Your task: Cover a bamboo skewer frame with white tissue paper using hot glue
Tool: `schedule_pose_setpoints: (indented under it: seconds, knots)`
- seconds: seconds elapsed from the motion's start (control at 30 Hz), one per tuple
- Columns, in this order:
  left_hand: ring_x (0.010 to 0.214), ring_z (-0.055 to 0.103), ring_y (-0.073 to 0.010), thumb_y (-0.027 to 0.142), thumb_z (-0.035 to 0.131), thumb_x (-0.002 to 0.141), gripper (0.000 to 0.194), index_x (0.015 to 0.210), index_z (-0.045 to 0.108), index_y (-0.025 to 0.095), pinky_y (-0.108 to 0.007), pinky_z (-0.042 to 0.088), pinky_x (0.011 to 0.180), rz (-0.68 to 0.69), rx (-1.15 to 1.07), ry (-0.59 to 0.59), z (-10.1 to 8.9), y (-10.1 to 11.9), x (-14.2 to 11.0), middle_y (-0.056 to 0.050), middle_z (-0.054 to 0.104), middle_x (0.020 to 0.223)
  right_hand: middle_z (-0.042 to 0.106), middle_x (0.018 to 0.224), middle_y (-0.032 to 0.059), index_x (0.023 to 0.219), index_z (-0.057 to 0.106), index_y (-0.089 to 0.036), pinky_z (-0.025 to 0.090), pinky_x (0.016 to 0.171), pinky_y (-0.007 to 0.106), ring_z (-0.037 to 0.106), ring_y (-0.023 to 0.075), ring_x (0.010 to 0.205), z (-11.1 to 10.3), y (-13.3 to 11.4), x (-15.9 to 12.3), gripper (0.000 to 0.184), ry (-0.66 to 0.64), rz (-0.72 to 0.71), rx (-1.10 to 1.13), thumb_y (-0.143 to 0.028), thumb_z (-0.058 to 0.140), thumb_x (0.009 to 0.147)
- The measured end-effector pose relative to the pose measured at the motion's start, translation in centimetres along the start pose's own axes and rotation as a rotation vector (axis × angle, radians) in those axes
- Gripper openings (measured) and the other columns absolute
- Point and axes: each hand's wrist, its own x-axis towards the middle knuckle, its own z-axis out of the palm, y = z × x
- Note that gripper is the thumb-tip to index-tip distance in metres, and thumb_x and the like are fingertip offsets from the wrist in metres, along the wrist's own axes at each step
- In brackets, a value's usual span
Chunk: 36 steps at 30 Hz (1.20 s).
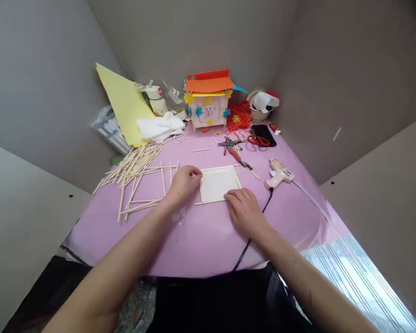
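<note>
Wooden craft sticks (pixel 133 164) lie just beside the left hand (pixel 183 182).

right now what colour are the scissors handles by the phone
Red, shown best in the head view, on the scissors handles.

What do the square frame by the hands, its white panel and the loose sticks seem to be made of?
The square frame looks like bare pale wood, matte and unpainted, built from sticks like the loose ones. Its white panel looks like matte card or foam sheet; the look leaves that open. The loose sticks seem bare wood too: straw-coloured, slim, with no visible varnish.
</note>
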Motion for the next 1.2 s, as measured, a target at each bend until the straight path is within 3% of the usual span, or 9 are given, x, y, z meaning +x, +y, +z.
schedule_pose_setpoints:
  seconds: [0.1,0.2,0.4,0.6,0.73,0.83,0.93,1.2]
  knots:
    - [0.095,0.056,-0.0244,0.021,0.057,0.081,0.017,0.085,0.073,0.018,-0.039,0.041,0.092,0.084,0.061,-0.063,-0.3,0.2,0.1,-0.008,0.066,0.094,0.064,0.11,0.0114,0.111,0.063,-0.014,0.038,0.098,0.044,0.051,0.0268,0.102,0.0,0.0,0.2,0.032,0.007,0.0,-0.001,-0.005,0.051,0.082]
    - [0.097,0.052,-0.0277,0.02,0.056,0.081,0.017,0.081,0.073,0.018,-0.042,0.04,0.091,0.133,0.114,-0.122,-0.3,0.8,0.1,-0.01,0.065,0.095,0.064,0.111,0.0108,0.111,0.062,-0.015,0.036,0.1,0.045,0.052,0.0265,0.104,-0.1,-0.1,0.2,0.033,0.005,0.006,0.002,-0.005,0.05,0.083]
    - [0.095,0.052,-0.0277,0.016,0.052,0.08,0.016,0.074,0.067,0.015,-0.041,0.042,0.086,0.085,0.043,-0.133,0.2,2.2,0.0,-0.012,0.064,0.09,0.064,0.112,0.0096,0.112,0.061,-0.017,0.035,0.102,0.044,0.052,0.0251,0.106,-0.4,-0.4,0.2,0.035,-0.007,0.025,0.019,-0.004,0.049,0.082]
    - [0.078,0.058,-0.0165,0.026,0.045,0.088,0.018,0.088,0.061,0.017,-0.029,0.046,0.071,-0.046,-0.188,-0.097,-1.4,1.9,-0.2,-0.005,0.066,0.088,0.064,0.112,0.0091,0.112,0.061,-0.017,0.034,0.101,0.043,0.052,0.0244,0.106,-0.3,-0.3,0.2,0.035,-0.003,0.026,0.021,-0.004,0.05,0.081]
    - [0.07,0.056,-0.0125,0.033,0.058,0.082,0.015,0.085,0.056,0.018,-0.025,0.043,0.065,-0.194,-0.6,-0.022,-4.5,0.9,-1.4,-0.001,0.063,0.081,0.064,0.112,0.0087,0.111,0.061,-0.017,0.034,0.101,0.043,0.053,0.024,0.105,-0.2,-0.3,0.1,0.036,-0.001,0.025,0.02,-0.003,0.049,0.081]
    - [0.07,0.055,-0.0111,0.032,0.071,0.073,0.024,0.086,0.055,0.018,-0.023,0.042,0.064,-0.261,-0.771,-0.001,-6.8,0.4,-3.6,0.001,0.062,0.08,0.065,0.112,0.0087,0.111,0.062,-0.017,0.034,0.101,0.043,0.053,0.0238,0.106,-0.2,-0.2,0.1,0.035,0.006,0.023,0.014,-0.003,0.05,0.081]
    - [0.077,0.057,-0.0127,0.033,0.073,0.073,0.028,0.092,0.057,0.02,-0.024,0.045,0.07,-0.281,-0.779,-0.052,-8.7,0.0,-7.4,0.0,0.061,0.084,0.065,0.113,0.0088,0.111,0.062,-0.017,0.034,0.1,0.043,0.054,0.024,0.106,-0.1,-0.2,0.0,0.034,0.013,0.016,0.005,-0.004,0.051,0.082]
    - [0.086,0.058,-0.0178,0.038,0.049,0.091,0.021,0.089,0.062,0.022,-0.028,0.045,0.078,-0.265,-0.364,-0.589,-13.3,-2.6,-18.8,-0.003,0.064,0.093,0.066,0.112,0.0091,0.111,0.063,-0.017,0.033,0.099,0.042,0.055,0.0243,0.106,0.1,-0.1,-0.1,0.031,0.025,0.005,-0.03,-0.007,0.05,0.084]
